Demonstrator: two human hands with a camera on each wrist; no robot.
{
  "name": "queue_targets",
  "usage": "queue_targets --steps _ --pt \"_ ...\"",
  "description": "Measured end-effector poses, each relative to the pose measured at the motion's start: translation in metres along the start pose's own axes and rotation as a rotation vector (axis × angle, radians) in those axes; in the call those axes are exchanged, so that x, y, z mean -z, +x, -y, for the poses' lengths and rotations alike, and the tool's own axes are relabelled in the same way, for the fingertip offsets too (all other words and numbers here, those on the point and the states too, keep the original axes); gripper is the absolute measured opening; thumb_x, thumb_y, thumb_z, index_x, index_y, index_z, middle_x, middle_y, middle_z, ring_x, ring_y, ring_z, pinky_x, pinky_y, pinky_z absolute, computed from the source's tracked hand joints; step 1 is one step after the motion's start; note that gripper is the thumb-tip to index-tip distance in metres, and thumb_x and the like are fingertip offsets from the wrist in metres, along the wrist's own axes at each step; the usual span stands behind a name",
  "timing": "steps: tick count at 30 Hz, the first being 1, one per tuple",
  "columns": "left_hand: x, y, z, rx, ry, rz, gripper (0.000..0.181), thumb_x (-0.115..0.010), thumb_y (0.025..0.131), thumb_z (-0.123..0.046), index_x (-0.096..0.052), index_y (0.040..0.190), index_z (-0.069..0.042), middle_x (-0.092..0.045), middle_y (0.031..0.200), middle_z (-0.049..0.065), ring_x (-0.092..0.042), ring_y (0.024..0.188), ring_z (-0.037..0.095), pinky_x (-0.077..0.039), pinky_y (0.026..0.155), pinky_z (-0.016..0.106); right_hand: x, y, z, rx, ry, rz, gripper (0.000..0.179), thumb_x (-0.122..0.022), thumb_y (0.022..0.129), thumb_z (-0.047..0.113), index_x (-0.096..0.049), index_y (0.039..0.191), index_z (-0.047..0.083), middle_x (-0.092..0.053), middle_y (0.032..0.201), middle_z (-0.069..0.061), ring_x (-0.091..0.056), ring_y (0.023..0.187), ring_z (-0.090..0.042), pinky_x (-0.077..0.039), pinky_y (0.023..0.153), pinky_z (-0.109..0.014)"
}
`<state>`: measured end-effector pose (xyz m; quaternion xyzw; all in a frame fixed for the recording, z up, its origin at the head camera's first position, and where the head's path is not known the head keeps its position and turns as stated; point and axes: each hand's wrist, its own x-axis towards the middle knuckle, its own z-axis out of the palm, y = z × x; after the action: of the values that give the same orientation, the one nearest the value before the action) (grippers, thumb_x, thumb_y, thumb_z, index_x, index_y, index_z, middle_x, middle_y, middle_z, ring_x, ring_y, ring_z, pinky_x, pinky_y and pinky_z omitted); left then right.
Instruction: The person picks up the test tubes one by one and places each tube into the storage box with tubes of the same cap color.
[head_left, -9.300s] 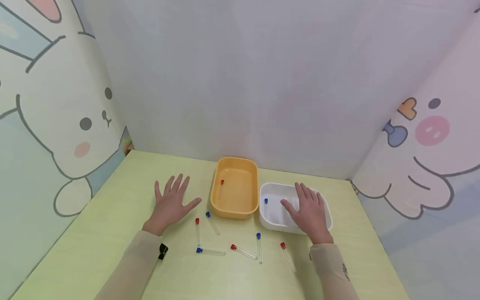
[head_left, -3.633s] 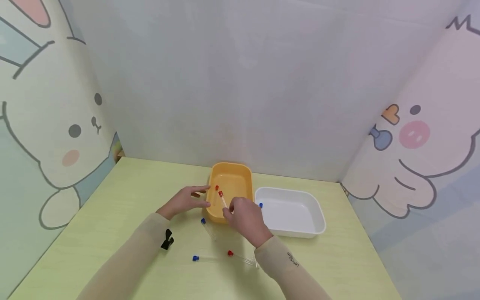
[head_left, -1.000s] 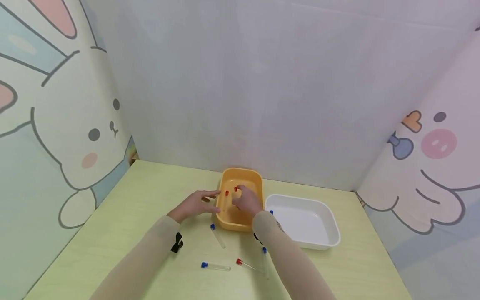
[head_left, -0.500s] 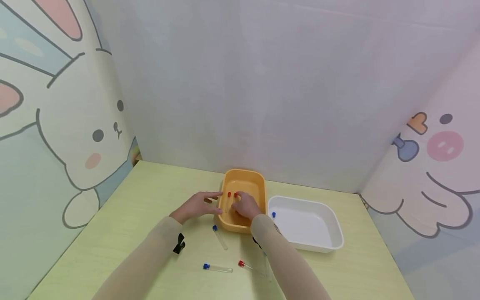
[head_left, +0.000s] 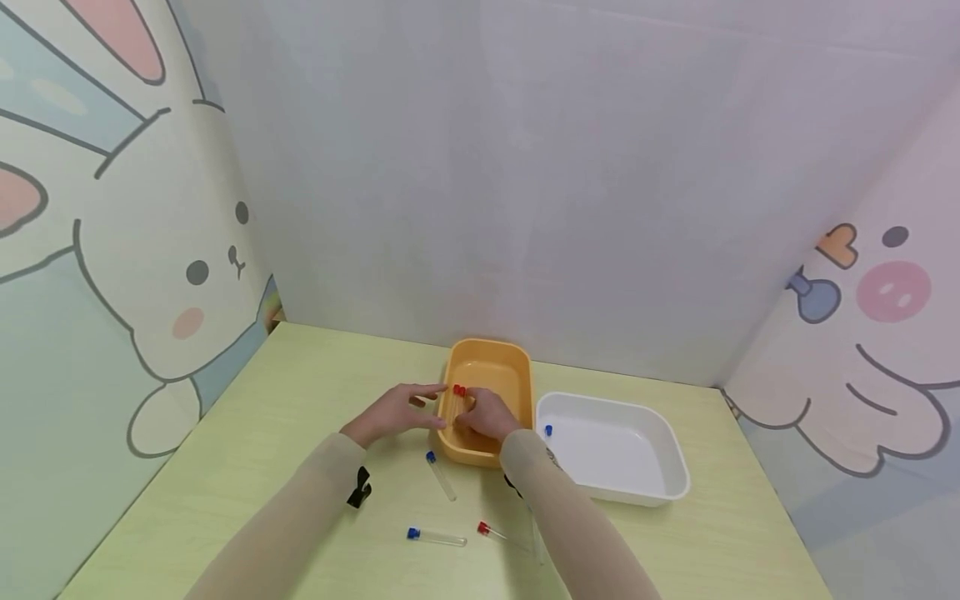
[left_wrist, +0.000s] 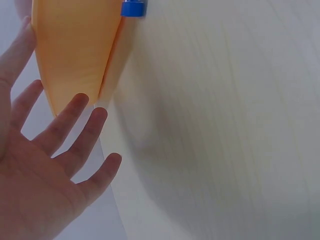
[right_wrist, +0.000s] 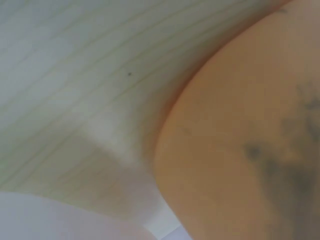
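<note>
My right hand is inside the orange tray, its fingers curled at a clear test tube. Two red caps lie close together just ahead of those fingertips; most of the glass is hidden or faint. My left hand has its fingers spread, with thumb and index finger at the tray's left rim. The left wrist view shows this hand with nothing in the palm, beside the tray's outer wall. In the right wrist view only the tray's blurred side shows, with no fingers.
A white tray stands to the right, holding a blue-capped tube. On the table lie two blue-capped tubes, a red-capped tube, and another tube partly behind my right sleeve.
Since the earliest frame, two red-capped tubes have left the table. Over the last second my right hand lowered a red-capped tube into the orange tray and shifted it left beside another. The left hand stayed put.
</note>
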<state>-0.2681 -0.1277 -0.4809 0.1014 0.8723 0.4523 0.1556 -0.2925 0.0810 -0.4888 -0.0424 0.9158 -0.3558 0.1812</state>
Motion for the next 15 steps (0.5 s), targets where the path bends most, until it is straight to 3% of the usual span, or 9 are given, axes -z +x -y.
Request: queue_targets --steps 8,15 --pt "0.0004 0.0 -0.0021 0.001 -0.002 0.01 0.07 -0.083 0.087 -0.036 -0.054 0.15 -0.031 -0.058 0.148 0.012 -0.058 0.132 0.038 -0.056 0.102 0.054 -0.0001 -0.0045 0.003 0.0 0.001 0.001 0.061 -0.077 0.093 0.02 -0.054 0.149 0.009 -0.066 0.091 -0.009 -0.063 0.082 -0.022 -0.054 0.076 -0.028" --pt "0.0012 0.0002 -0.002 0.006 0.013 0.006 0.07 -0.083 0.087 -0.036 -0.054 0.15 -0.03 -0.059 0.148 0.011 -0.058 0.131 0.037 -0.056 0.101 0.054 -0.001 -0.001 0.0006 0.01 0.011 0.012 0.061 -0.077 0.093 0.022 -0.055 0.148 0.007 -0.065 0.09 -0.007 -0.062 0.081 -0.02 -0.053 0.073 -0.025"
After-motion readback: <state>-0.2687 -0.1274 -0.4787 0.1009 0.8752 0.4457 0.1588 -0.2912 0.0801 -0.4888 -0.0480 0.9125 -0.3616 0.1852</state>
